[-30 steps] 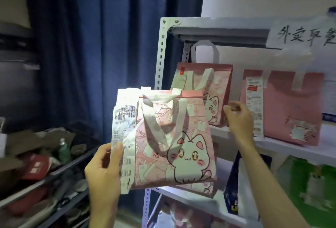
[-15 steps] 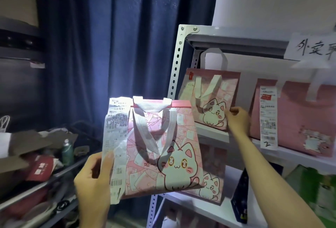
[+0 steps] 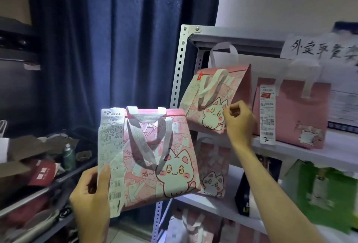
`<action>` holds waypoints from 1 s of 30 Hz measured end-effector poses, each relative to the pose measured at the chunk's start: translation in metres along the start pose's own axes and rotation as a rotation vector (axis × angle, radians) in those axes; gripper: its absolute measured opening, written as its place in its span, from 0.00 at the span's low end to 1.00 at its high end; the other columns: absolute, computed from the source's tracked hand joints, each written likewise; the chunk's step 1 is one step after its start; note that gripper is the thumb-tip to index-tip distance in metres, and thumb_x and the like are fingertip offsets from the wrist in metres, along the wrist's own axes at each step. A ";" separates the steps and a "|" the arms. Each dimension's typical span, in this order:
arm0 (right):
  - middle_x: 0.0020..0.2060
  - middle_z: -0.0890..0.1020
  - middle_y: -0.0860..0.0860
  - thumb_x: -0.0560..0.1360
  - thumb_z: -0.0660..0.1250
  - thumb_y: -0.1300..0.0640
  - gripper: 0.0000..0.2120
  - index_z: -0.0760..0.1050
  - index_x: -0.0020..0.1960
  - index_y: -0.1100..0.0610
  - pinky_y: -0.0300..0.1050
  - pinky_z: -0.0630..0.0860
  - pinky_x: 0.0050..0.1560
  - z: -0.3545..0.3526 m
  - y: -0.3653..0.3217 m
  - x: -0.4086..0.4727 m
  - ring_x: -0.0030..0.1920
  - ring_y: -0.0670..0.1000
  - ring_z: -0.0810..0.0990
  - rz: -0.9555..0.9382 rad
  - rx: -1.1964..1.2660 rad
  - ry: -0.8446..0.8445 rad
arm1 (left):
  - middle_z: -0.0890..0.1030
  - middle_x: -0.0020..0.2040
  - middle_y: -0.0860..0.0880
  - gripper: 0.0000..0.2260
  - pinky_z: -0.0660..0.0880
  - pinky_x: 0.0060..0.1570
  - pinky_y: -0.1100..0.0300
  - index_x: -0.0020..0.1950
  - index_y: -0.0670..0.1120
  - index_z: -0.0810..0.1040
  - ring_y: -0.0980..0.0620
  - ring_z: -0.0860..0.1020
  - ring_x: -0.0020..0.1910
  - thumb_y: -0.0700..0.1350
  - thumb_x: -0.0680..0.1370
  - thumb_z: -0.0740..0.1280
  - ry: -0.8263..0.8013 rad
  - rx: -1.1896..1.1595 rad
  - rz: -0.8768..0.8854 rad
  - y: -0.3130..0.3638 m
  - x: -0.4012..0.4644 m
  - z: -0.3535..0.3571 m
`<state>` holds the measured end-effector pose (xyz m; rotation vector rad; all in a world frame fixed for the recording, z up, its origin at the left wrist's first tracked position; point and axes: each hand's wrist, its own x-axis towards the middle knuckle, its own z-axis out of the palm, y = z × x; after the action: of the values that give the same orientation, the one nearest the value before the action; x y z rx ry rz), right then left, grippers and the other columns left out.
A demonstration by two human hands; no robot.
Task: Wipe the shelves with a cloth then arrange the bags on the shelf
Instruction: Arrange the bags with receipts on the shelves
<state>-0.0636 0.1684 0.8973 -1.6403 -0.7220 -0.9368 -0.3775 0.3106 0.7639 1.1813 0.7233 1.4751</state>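
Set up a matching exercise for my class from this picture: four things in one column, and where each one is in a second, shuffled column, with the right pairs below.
Things
1. cat bag with the long receipt
2. tilted cat bag
3. plain pink bag
4. green bag

Places
A. upper shelf, touched by the right hand
B. lower shelf, far right
C. held up off the shelf by the left hand
D. upper shelf, right of the right hand

Pairs: 1-C, 2-A, 3-D, 4-B
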 end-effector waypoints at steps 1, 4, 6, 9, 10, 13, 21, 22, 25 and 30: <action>0.35 0.80 0.49 0.76 0.72 0.62 0.07 0.76 0.41 0.57 0.39 0.78 0.36 -0.010 -0.001 -0.004 0.36 0.49 0.80 0.000 0.009 0.003 | 0.85 0.42 0.44 0.04 0.82 0.38 0.50 0.46 0.50 0.82 0.42 0.84 0.41 0.48 0.79 0.70 -0.005 -0.004 0.008 0.003 -0.006 -0.003; 0.37 0.81 0.50 0.77 0.72 0.60 0.07 0.76 0.42 0.56 0.40 0.78 0.37 -0.044 -0.005 -0.015 0.38 0.48 0.80 -0.003 0.040 0.029 | 0.84 0.42 0.46 0.05 0.80 0.28 0.62 0.44 0.51 0.81 0.44 0.83 0.40 0.47 0.80 0.70 0.005 -0.020 0.027 0.013 -0.024 -0.010; 0.38 0.82 0.50 0.77 0.72 0.58 0.06 0.77 0.44 0.55 0.37 0.76 0.37 -0.072 -0.006 -0.023 0.37 0.45 0.79 0.007 0.056 0.070 | 0.85 0.44 0.45 0.05 0.82 0.34 0.56 0.46 0.50 0.82 0.43 0.84 0.42 0.49 0.80 0.70 0.001 -0.010 0.031 0.019 -0.035 -0.013; 0.39 0.82 0.48 0.78 0.71 0.58 0.03 0.77 0.48 0.52 0.36 0.77 0.38 -0.120 -0.004 -0.035 0.38 0.46 0.80 0.003 0.069 0.113 | 0.85 0.44 0.47 0.05 0.82 0.41 0.48 0.46 0.53 0.82 0.45 0.84 0.42 0.51 0.80 0.69 -0.040 0.003 0.024 0.030 -0.053 -0.018; 0.40 0.81 0.48 0.79 0.70 0.59 0.02 0.78 0.50 0.54 0.33 0.77 0.38 -0.136 -0.004 -0.040 0.38 0.46 0.80 0.006 0.065 0.121 | 0.85 0.44 0.47 0.06 0.82 0.41 0.47 0.45 0.54 0.82 0.45 0.84 0.42 0.51 0.80 0.69 -0.058 0.010 0.020 0.035 -0.058 -0.019; 0.42 0.81 0.49 0.80 0.68 0.58 0.07 0.79 0.54 0.62 0.27 0.78 0.39 -0.185 0.002 -0.052 0.38 0.45 0.80 0.058 0.056 0.143 | 0.84 0.44 0.49 0.07 0.81 0.41 0.49 0.46 0.53 0.82 0.45 0.83 0.42 0.53 0.81 0.67 -0.092 0.091 0.065 0.047 -0.069 -0.020; 0.43 0.82 0.50 0.82 0.66 0.50 0.13 0.79 0.55 0.60 0.46 0.79 0.38 -0.295 0.037 -0.072 0.39 0.53 0.80 0.201 -0.077 0.266 | 0.80 0.40 0.50 0.09 0.76 0.35 0.63 0.49 0.45 0.80 0.58 0.77 0.37 0.50 0.82 0.67 -0.128 -0.082 0.124 0.066 -0.082 0.013; 0.43 0.82 0.50 0.82 0.66 0.49 0.13 0.79 0.56 0.59 0.49 0.80 0.40 -0.306 0.042 -0.074 0.39 0.53 0.80 0.224 -0.098 0.275 | 0.79 0.40 0.52 0.08 0.75 0.33 0.68 0.49 0.45 0.80 0.61 0.76 0.35 0.49 0.82 0.67 -0.128 -0.124 0.113 0.068 -0.082 0.023; 0.45 0.84 0.54 0.82 0.66 0.46 0.13 0.79 0.55 0.56 0.60 0.82 0.46 -0.327 0.060 -0.078 0.41 0.56 0.82 0.272 -0.136 0.310 | 0.79 0.39 0.53 0.08 0.75 0.33 0.69 0.50 0.43 0.80 0.61 0.76 0.36 0.46 0.82 0.66 -0.133 -0.207 0.082 0.064 -0.078 0.057; 0.46 0.85 0.56 0.82 0.66 0.48 0.12 0.79 0.54 0.57 0.62 0.82 0.45 -0.333 0.086 -0.072 0.41 0.57 0.81 0.295 -0.166 0.319 | 0.80 0.41 0.54 0.07 0.77 0.37 0.65 0.51 0.43 0.81 0.60 0.77 0.39 0.45 0.82 0.66 -0.143 -0.281 0.048 0.053 -0.054 0.124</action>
<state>-0.1020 -0.1758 0.8355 -1.6339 -0.1829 -1.0303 -0.2837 0.2269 0.8367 1.0794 0.3784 1.4607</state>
